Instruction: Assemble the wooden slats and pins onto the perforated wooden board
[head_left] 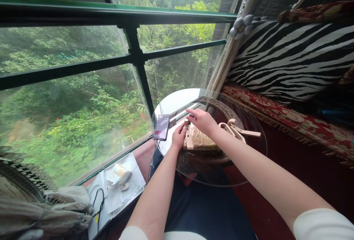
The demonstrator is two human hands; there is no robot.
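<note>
Over a round glass table, my left hand (179, 136) is closed around the side of a pale wooden strip (189, 141) with dark holes in it. A small wooden block seems to sit at the strip's far end, partly hidden by my fingers. My right hand (203, 120) is just above and to the right of that end, its fingers closed together around something small and dark that I cannot make out. Beneath the strip lies a clear plastic bag (204, 138) with a light brown backing. Several loose wooden pieces (235, 130), some curved, lie right of my right wrist.
A phone (161, 126) with a cable stands at the table's left side, by the window. Papers and a crumpled wrapper (118, 173) are on the lower left ledge. The glass tabletop's edge (267, 148) is at right, near a fringed red cover (262, 122).
</note>
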